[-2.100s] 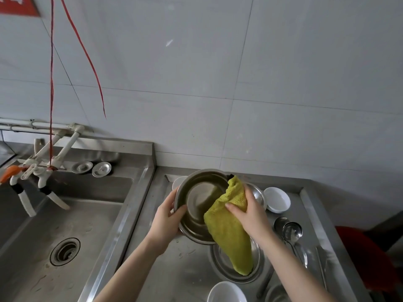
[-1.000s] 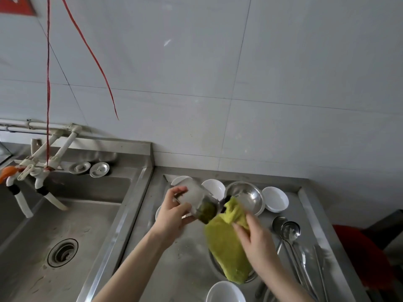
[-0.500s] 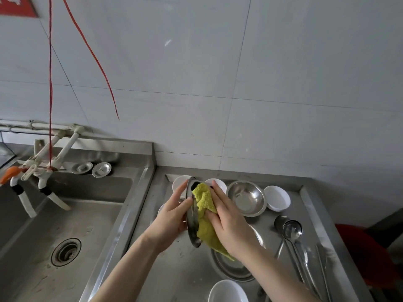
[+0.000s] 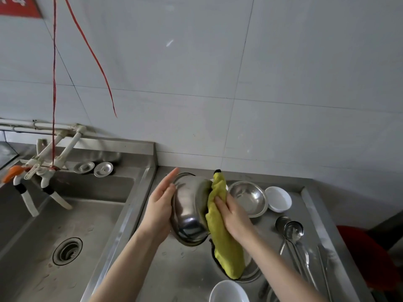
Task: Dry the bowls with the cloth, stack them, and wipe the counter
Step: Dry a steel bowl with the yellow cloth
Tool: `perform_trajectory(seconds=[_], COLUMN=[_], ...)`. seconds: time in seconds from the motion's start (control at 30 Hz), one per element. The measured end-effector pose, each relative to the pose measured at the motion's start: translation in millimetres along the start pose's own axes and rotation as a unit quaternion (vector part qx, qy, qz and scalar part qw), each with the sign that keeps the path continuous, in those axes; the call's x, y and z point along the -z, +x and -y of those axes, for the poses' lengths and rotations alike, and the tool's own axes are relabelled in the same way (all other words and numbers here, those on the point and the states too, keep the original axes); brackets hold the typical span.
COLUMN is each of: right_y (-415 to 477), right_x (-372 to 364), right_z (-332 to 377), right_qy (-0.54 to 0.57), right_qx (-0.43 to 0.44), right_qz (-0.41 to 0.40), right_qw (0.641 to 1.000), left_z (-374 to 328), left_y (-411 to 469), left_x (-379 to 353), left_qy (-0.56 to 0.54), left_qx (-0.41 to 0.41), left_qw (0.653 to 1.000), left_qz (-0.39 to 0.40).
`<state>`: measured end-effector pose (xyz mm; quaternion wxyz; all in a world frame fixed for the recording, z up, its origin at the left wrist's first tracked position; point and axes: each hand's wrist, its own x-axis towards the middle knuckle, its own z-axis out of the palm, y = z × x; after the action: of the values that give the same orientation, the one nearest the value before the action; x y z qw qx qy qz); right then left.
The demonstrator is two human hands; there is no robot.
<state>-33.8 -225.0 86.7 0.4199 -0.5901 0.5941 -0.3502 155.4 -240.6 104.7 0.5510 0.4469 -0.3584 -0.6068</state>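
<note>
The metal bowl [image 4: 189, 214] is shiny and smooth, the cloth [image 4: 224, 243] against it soft and fuzzy, the metal counter [image 4: 174, 271] under it dull, the white bowl [image 4: 279, 198] right of it glossy.

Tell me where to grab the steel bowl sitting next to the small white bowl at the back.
Likely pinch the rim of the steel bowl at its far edge, from above: it sits upright, mouth up, rim bare there. The cloth and right hand crowd its left; the white bowl sits close on its right.
</note>
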Motion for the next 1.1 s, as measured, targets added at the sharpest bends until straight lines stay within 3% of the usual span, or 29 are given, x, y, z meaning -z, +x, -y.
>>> perform_trajectory(seconds=[0.13,0.23,0.43,0.67,0.93,1.1], right_y=[-16,-20,-3,25,16,-5], right_x=[-19,-26,-18,-2,3,-8], right_z=[-5,0,32,41,11,-12], right_qy=[-0.098,-0.219,-0.321,-0.198,-0.083,-0.051], right_qx=[0.116,0.177,0.199,0.086,-0.016,0.005], right_qz=[0.002,-0.008,0.021,0.066,0.054,0.003], right_qw=[0.988,0.959,0.926,0.974,0.995,0.999], left_z=[6,5,18,21,26,24], left_y=[8,7,-1,-5,-7,-3], left_x=[4,2,-6,1,12,12], left_qy=[-0.051,-0.076,-0.069,-0.088,-0.130,-0.121], left_qx=[0.015,0.026,0.050,0.066,0.078,0.069], left_qw=[0.997,0.996,0.996,0.994,0.988,0.989], left_qz=[-0.052,-0.037,0.000,0.019,-0.040,-0.051])
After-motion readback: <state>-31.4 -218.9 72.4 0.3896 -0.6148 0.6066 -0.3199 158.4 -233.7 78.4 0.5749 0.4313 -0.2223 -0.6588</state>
